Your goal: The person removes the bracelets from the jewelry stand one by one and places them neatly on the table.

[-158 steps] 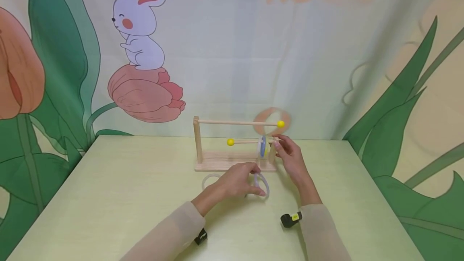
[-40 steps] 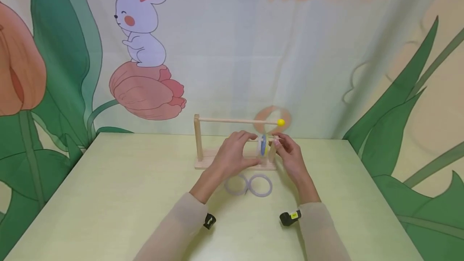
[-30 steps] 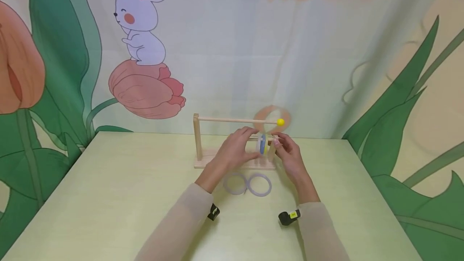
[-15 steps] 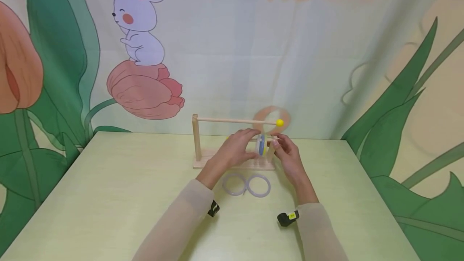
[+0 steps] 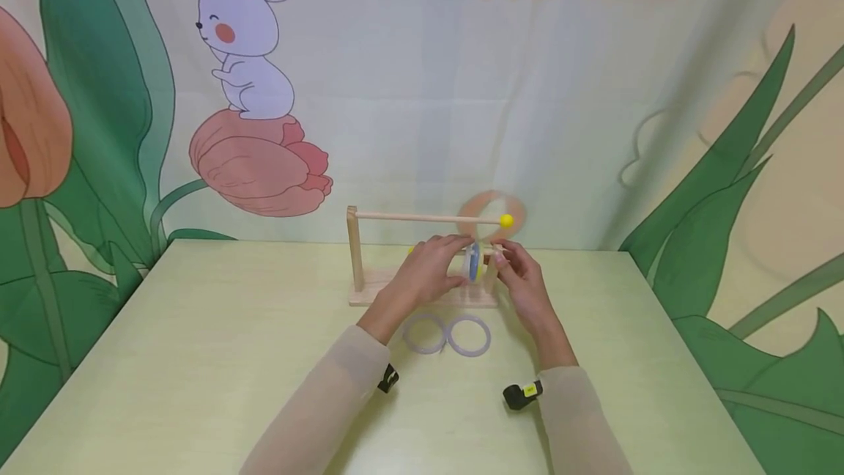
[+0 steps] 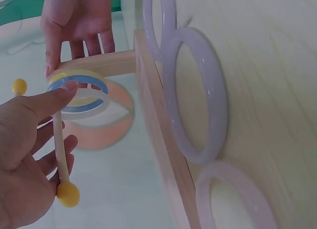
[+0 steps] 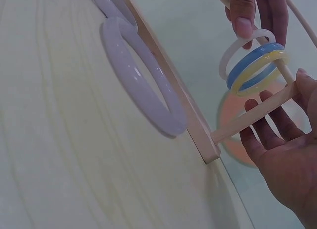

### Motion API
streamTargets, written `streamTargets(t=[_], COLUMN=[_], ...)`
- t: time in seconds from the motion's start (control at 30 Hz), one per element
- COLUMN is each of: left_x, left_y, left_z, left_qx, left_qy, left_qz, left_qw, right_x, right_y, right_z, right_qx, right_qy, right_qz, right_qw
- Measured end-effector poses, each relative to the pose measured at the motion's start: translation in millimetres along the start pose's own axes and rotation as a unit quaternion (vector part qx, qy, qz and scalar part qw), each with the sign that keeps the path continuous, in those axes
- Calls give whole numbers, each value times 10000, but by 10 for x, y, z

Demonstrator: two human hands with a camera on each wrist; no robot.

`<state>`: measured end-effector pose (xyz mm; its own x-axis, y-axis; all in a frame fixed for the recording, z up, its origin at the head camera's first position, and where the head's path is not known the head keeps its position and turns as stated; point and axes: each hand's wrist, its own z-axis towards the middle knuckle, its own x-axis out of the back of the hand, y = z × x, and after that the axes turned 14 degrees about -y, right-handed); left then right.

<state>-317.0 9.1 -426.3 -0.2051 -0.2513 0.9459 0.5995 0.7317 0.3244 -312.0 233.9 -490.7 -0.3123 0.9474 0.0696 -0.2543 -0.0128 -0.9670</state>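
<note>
1. Where the two hands meet in the head view, they cover most of the lower wooden dowel with a yellow ball tip (image 6: 61, 155), so only the wrist views show it clearly.
2. Three thin plastic rings, one white (image 6: 94, 109), one blue (image 6: 79, 81) and one yellow (image 6: 74, 73), hang threaded side by side on that dowel, close against the short wooden post on the right side of the rack (image 7: 257, 115); in the head view they blur into one small coloured patch (image 5: 472, 264).
3. The left hand (image 5: 428, 273) has its thumb pressed on the edge of the white ring, with the other fingers loosely curled under the dowel; nothing is gripped outright.
4. The right hand (image 5: 521, 281) rests on the short post, thumb at its top and straight fingers spread behind it, as the right wrist view shows (image 7: 282, 155).
5. The light wooden rack with a flat base (image 5: 369, 297) stands on the pale green table (image 5: 198, 358), its upper dowel with a yellow ball tip (image 5: 428, 218) bare.
6. Two translucent lilac rings (image 5: 425, 333) (image 5: 469, 335) lie flat on the table, touching each other, just in front of the base.
7. Both forearms are cut off by the lower edge of the head view.
</note>
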Motion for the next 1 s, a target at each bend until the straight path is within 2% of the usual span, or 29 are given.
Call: streamTargets(t=[0.37,0.6,1.0], left_x=[82,60,48], left_y=[-43,-37,-34], left_z=[-46,2,-11], left_qx=[-221,-349,-78], left_qy=[-110,-111,63], left_qz=[251,392,289], left_qw=[9994,9986,9995], right_x=[-14,9,-11], right_y=[-2,8,11], right_z=[-4,-25,-1], right_qx=[-19,-110,19], right_qy=[-36,70,19], right_qz=[-141,-245,-140], right_qw=[9999,9996,9999])
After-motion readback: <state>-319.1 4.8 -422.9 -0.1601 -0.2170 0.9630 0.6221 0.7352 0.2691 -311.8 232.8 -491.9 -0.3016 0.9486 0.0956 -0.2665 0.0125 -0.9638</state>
